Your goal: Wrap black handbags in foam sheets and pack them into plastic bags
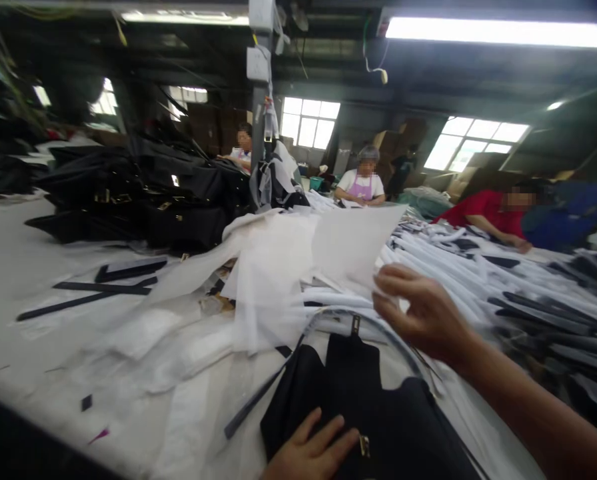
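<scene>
A black bag (348, 387) with a gold-coloured clasp (364, 445) lies on the table in front of me. Its handle (328, 311), in a pale wrapping, arches over the top. My left hand (316, 450) rests on the bag's front beside the clasp, fingers stretched out and nothing in them. Above the bag's right side, my right hand (418, 310) pinches the edge of a thin white sheet (353, 243), which is raised over the pile behind. The exact fingertip contact is slightly blurred.
Black bags (178, 193) are heaped at the back left. Dark strips (108, 288) and crumpled clear plastic (178, 340) lie on the white table (38, 360). White-wrapped strips (438, 267) pile up at right. Several people work beyond, one in a red top (483, 210).
</scene>
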The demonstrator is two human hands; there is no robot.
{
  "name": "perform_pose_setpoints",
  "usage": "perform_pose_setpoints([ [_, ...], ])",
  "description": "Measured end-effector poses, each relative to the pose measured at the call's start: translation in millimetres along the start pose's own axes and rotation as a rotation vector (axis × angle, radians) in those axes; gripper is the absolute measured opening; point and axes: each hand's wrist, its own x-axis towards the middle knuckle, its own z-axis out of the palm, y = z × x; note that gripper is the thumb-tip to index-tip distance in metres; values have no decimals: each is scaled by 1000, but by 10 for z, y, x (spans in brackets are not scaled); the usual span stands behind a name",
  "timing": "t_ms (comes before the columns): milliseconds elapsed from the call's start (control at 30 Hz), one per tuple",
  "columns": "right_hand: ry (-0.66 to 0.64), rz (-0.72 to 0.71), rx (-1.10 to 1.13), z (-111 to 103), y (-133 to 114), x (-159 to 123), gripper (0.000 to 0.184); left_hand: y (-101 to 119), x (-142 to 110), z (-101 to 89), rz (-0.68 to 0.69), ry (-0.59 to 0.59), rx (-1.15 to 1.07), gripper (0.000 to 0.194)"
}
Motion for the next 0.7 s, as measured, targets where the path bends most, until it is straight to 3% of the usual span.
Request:
perform_pose_setpoints([
  [67,-202,-155,-259,-7,-171,-511,36,-5,24,-80,15,0,-31,39],
  [167,-461,-122,-393,280,-194,-1209,52,36,43,-132,-51,21,-144,36],
  [233,-510,-125,-403,499,-81,-1560,56,68,34,-171,-81,-50,-208,35],
  [333,-416,-144,-453,712,108,-1898,69,73,28,-291,-68,-219,-236,42],
  [467,-209,-114,-572,898,176,-2134,87,44,120,-451,-57,-314,-238,49],
  [700,-227,-128,-691,1189,94,-2255,86,76,215,-501,-35,-297,-174,48],
])
